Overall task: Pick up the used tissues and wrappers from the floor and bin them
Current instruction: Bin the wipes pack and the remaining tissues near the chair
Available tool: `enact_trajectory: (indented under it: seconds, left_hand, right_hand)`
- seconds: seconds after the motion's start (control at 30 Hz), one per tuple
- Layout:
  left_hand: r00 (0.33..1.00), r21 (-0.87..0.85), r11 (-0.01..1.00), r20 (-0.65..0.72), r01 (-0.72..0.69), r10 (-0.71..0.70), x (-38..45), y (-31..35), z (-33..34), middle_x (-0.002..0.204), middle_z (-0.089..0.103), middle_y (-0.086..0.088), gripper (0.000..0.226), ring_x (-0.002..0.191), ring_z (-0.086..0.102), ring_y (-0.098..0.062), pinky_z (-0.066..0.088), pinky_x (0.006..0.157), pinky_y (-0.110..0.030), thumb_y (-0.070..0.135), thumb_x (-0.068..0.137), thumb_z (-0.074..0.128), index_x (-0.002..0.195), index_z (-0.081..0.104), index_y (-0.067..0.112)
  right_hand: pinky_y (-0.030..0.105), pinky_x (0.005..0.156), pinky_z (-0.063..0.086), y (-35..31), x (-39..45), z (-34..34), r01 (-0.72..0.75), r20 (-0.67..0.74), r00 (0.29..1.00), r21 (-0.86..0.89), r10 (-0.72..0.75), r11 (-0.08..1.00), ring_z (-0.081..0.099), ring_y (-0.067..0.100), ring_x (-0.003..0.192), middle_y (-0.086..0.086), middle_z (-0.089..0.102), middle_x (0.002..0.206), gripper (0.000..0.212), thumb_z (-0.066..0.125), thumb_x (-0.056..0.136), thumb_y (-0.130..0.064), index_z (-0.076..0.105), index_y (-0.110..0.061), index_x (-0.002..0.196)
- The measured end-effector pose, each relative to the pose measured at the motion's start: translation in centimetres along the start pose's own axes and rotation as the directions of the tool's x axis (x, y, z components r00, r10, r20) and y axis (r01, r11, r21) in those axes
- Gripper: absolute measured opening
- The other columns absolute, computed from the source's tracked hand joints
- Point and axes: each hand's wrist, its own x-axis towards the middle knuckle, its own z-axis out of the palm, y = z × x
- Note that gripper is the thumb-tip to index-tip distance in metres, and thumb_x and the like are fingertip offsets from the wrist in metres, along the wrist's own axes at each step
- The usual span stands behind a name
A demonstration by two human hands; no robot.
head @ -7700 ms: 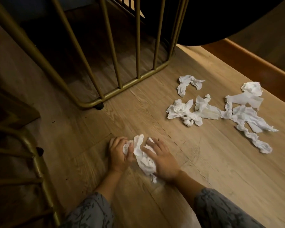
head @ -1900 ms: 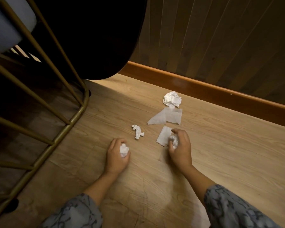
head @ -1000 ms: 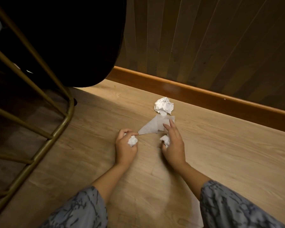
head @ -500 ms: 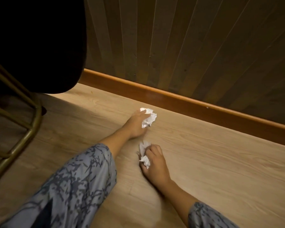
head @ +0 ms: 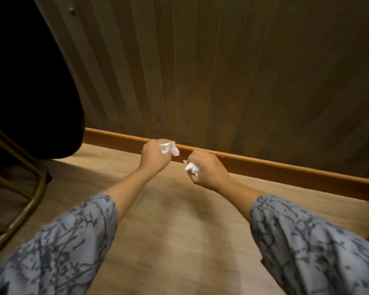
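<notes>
My left hand (head: 153,157) is raised above the wooden floor (head: 175,226) and is closed around a crumpled white tissue (head: 169,148) that sticks out past the fingers. My right hand (head: 209,172) is held up beside it, closed around another white tissue wad (head: 192,167). Both hands hang in front of the orange skirting board. No loose tissue shows on the floor in this view, and no bin is in view.
A dark wood-panelled wall (head: 222,71) with an orange skirting board (head: 285,169) runs across ahead. At the left stands a dark rounded seat (head: 30,92) on a gold metal frame (head: 26,205). Bare floor lies beneath my arms.
Both hands have lifted off the floor with the tissues they gathered. The pieces that lay by the skirting board are now off the floor, and my view has tipped up toward the wall.
</notes>
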Motion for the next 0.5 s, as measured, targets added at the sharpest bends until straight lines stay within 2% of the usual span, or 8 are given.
enact_trajectory:
  seconds: [0.1, 0.13, 0.2, 0.27, 0.37, 0.43, 0.5]
  left_hand:
    - [0.991, 0.072, 0.993, 0.094, -0.098, 0.091, 0.3, 7.1, -1.0, 0.070, 0.069, 0.003, 0.003, 0.069, 0.065, -0.014, 0.057, 0.061, -0.032, 0.018, 0.074, 0.071, 0.073, 0.073, 0.020]
    - [0.981, 0.072, 0.988, 0.148, -0.139, 0.127, 0.1, 9.7, -1.0, 0.068, 0.067, 0.003, 0.005, 0.067, 0.064, -0.013, 0.057, 0.059, -0.033, 0.020, 0.073, 0.075, 0.070, 0.072, 0.019]
    - [0.956, 0.048, 0.980, 0.232, -0.194, 0.178, -0.6, 13.6, -0.5, 0.067, 0.066, 0.005, 0.020, 0.066, 0.063, -0.012, 0.049, 0.054, -0.026, 0.033, 0.067, 0.083, 0.068, 0.068, 0.020]
    - [0.933, -0.024, 0.974, 0.285, -0.223, 0.221, -1.6, 18.2, 1.2, 0.071, 0.065, 0.005, 0.038, 0.067, 0.062, -0.011, 0.043, 0.055, -0.020, 0.050, 0.061, 0.084, 0.073, 0.065, 0.019]
    - [0.914, -0.175, 0.954, 0.290, -0.242, 0.285, -3.6, 25.3, 4.9, 0.071, 0.068, 0.001, 0.052, 0.065, 0.066, -0.012, 0.057, 0.057, -0.029, 0.063, 0.062, 0.077, 0.076, 0.066, 0.013]
    - [0.904, -0.256, 0.936, 0.290, -0.244, 0.315, -5.3, 30.1, 8.0, 0.069, 0.069, -0.002, 0.035, 0.062, 0.068, -0.014, 0.060, 0.058, -0.034, 0.044, 0.072, 0.079, 0.073, 0.066, 0.012]
    - [0.905, -0.370, 0.912, 0.304, -0.177, 0.298, -7.2, 34.3, 11.5, 0.073, 0.068, -0.005, 0.014, 0.066, 0.069, -0.020, 0.059, 0.055, -0.033, 0.019, 0.073, 0.076, 0.076, 0.064, 0.012]
  right_hand:
    - [0.035, 0.069, 0.050, 1.8, 0.0, -6.9, 0.060, -0.021, 0.998, -0.072, -0.062, 0.996, 0.059, 0.025, 0.085, 0.007, 0.062, 0.095, 0.020, 0.071, 0.080, -0.019, 0.067, -0.011, 0.097]
    - [0.035, 0.068, 0.052, 2.6, -0.7, -9.3, 0.056, -0.057, 0.997, -0.070, -0.060, 0.996, 0.060, 0.025, 0.083, 0.008, 0.062, 0.095, 0.020, 0.073, 0.079, -0.019, 0.067, -0.011, 0.096]
    - [0.034, 0.064, 0.054, 4.0, -2.3, -12.6, 0.054, -0.160, 0.985, -0.055, -0.062, 0.997, 0.060, 0.023, 0.080, 0.007, 0.063, 0.091, 0.019, 0.073, 0.077, -0.020, 0.067, -0.011, 0.092]
    - [0.029, 0.062, 0.052, 5.8, -5.4, -16.5, 0.011, -0.261, 0.965, -0.054, -0.025, 0.998, 0.058, 0.017, 0.077, 0.004, 0.063, 0.089, 0.018, 0.069, 0.080, -0.026, 0.066, -0.012, 0.089]
    - [0.019, 0.058, 0.042, 8.8, -10.7, -22.3, -0.139, -0.425, 0.898, -0.035, 0.112, 0.990, 0.051, 0.008, 0.072, -0.001, 0.059, 0.083, 0.017, 0.068, 0.086, -0.029, 0.064, -0.013, 0.083]
    - [0.013, 0.058, 0.037, 10.4, -14.9, -26.0, -0.251, -0.533, 0.820, -0.009, 0.208, 0.968, 0.049, 0.007, 0.068, -0.005, 0.055, 0.079, 0.021, 0.066, 0.089, -0.033, 0.061, -0.014, 0.079]
    - [0.012, 0.057, 0.037, 11.9, -19.1, -29.1, -0.341, -0.627, 0.726, 0.030, 0.283, 0.939, 0.051, 0.008, 0.068, -0.005, 0.055, 0.078, 0.025, 0.064, 0.091, -0.035, 0.060, -0.015, 0.078]
